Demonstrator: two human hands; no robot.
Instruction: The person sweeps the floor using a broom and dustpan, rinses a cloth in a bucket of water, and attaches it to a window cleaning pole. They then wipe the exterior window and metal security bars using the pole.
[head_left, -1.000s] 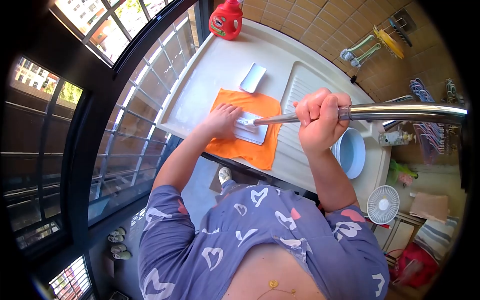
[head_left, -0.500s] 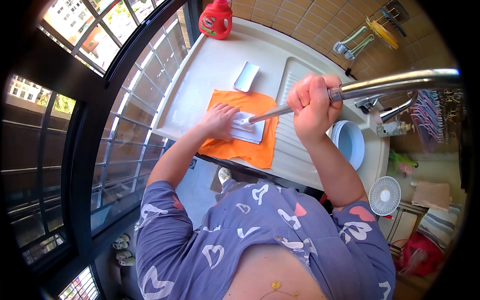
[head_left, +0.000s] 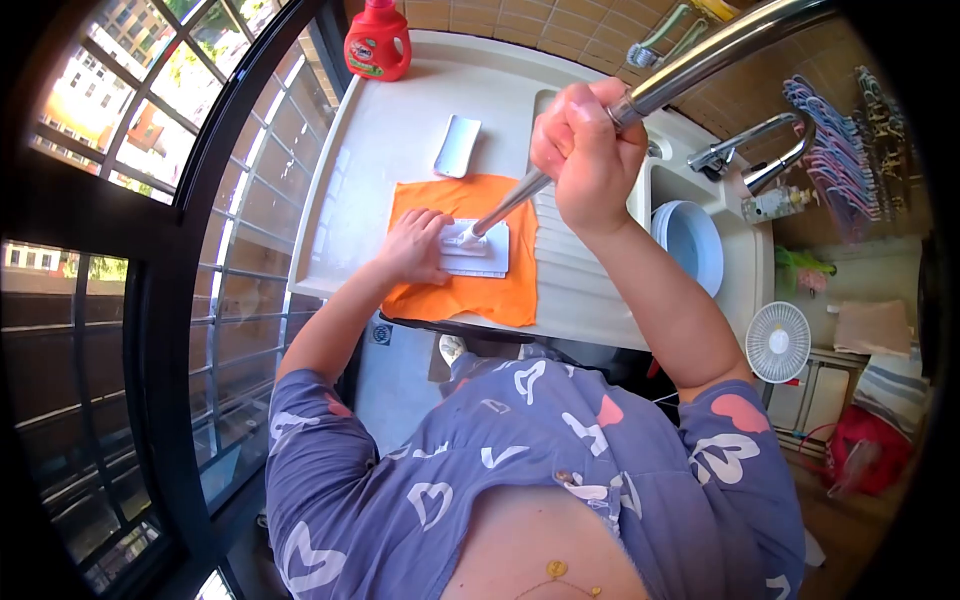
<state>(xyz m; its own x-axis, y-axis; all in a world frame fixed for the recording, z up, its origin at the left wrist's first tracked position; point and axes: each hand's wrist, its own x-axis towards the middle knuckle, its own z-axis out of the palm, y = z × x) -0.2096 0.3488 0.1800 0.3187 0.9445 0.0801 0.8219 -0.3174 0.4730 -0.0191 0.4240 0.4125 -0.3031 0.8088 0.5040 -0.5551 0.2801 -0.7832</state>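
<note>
A metal pole (head_left: pixel 513 204) runs from the upper right down to a white flat mop head (head_left: pixel 480 262) with a pale swivel joint on it. My right hand (head_left: pixel 590 155) is wrapped in a fist round the pole. On the left end of the mop head lies my left hand (head_left: pixel 415 246), its fingers over the far edge and thumb near the close edge, holding it. The mop head rests on a spread orange cloth (head_left: pixel 510 300). Just beyond the cloth, a small white rectangular dish (head_left: pixel 458 146) sits on the counter.
A red detergent bottle (head_left: pixel 377 45) stands at the back left of the pale counter (head_left: pixel 340 200). Right are stacked white basins (head_left: pixel 693 248), a faucet (head_left: pixel 745 150) and a white fan (head_left: pixel 778 342). A barred window (head_left: pixel 265 180) borders the left side.
The view has shifted, so the counter sits further left. The pole stands steeper, with my right hand higher up in view. My left hand stays on the mop head.
</note>
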